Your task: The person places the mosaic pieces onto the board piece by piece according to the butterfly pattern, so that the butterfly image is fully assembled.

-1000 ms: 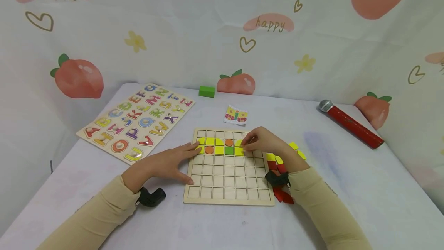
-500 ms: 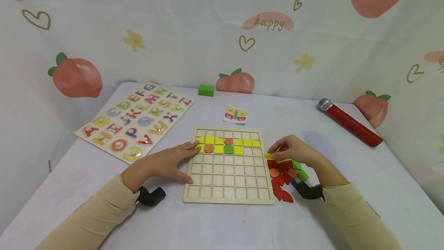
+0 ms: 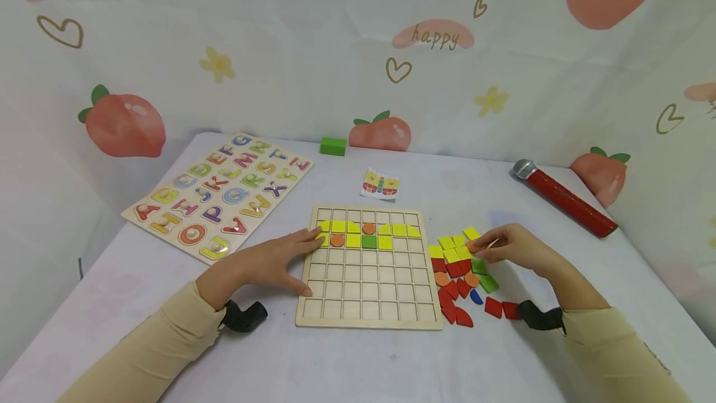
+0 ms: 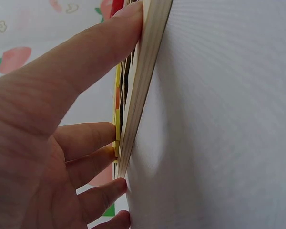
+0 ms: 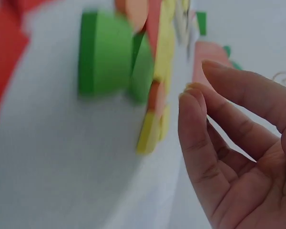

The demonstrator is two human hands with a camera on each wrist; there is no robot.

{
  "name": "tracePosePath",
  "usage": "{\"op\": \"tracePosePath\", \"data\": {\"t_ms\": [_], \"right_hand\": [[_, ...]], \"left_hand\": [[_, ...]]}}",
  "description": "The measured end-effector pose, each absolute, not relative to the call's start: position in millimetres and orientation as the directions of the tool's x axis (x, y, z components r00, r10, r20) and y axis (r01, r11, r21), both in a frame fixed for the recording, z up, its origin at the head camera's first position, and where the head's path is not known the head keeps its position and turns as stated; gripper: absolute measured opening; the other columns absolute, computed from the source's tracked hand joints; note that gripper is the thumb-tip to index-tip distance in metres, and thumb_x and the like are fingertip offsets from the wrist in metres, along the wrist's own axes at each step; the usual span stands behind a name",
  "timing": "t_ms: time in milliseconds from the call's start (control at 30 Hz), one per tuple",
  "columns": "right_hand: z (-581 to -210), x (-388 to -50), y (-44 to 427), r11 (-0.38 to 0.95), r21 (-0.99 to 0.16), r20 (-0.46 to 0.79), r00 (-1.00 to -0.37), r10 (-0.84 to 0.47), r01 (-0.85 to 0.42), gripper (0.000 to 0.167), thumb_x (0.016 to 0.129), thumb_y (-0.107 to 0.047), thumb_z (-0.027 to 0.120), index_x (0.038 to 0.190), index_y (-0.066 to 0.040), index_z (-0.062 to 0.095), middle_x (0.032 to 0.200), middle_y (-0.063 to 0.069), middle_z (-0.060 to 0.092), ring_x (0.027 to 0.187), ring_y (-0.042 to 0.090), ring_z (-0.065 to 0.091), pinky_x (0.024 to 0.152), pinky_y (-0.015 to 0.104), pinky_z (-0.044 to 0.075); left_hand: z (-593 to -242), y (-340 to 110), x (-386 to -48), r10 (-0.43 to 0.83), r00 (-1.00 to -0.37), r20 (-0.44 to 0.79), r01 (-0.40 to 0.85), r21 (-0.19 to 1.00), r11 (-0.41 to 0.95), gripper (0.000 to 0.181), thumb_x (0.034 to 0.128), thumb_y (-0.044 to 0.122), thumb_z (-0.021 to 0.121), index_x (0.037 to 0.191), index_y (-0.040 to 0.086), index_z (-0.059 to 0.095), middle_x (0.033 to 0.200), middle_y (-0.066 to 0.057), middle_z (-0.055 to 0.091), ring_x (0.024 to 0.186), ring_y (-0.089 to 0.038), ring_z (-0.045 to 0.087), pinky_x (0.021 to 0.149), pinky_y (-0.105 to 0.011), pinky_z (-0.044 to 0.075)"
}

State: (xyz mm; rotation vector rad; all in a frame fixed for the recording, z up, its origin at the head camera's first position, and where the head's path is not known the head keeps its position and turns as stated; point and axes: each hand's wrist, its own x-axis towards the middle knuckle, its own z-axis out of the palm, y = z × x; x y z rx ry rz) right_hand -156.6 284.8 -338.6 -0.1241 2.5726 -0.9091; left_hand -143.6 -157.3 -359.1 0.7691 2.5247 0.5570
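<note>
In the head view my left hand (image 3: 271, 260) rests on the left edge of a wooden grid board (image 3: 369, 320), its thumb and fingers spread. The left wrist view shows the thumb and fingertips touching the board's edge (image 4: 140, 90). Yellow tiles (image 3: 398, 229), two orange discs (image 3: 337, 240) and a green square (image 3: 369, 241) fill cells in the upper rows. To the right of the board my right hand (image 3: 523, 254) hovers at loose tiles, its fingertips by an orange disc (image 3: 472, 246) and a yellow tile (image 3: 472, 234). In the right wrist view no piece shows between its bent fingers (image 5: 198, 129).
Red pieces (image 3: 464, 316), green blocks (image 3: 488, 283) and a blue half-disc (image 3: 476, 296) lie loose right of the board. A picture card (image 3: 380, 184) sits behind it. Around are an alphabet puzzle board (image 3: 220, 198), a green block (image 3: 333, 146) and a red microphone (image 3: 570, 203).
My right hand has left the board's upper right, where yellow tiles now show in the row, and moved right over the loose pieces. My left hand has stayed put.
</note>
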Motion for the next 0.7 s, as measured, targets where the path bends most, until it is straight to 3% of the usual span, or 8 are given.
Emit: {"op": "tracePosePath", "data": {"t_ms": [700], "right_hand": [[-354.8,-184.0,281.3,0.855,-0.519,-0.334,-0.921,-0.200,0.002,0.025,0.080,-0.017,0.073,0.095,0.001,0.063,0.090,0.010,0.062,0.082,0.019,0.054,0.074,0.027,0.051]], "left_hand": [[-357.9,-156.8,-141.6,0.604,-0.744,-0.285,0.421,0.503,0.755,0.097,0.0712,0.052,0.074,0.147,0.014,0.028,0.158,-0.002,0.013,0.145,-0.027,0.011,0.115,-0.047,0.020]]}}
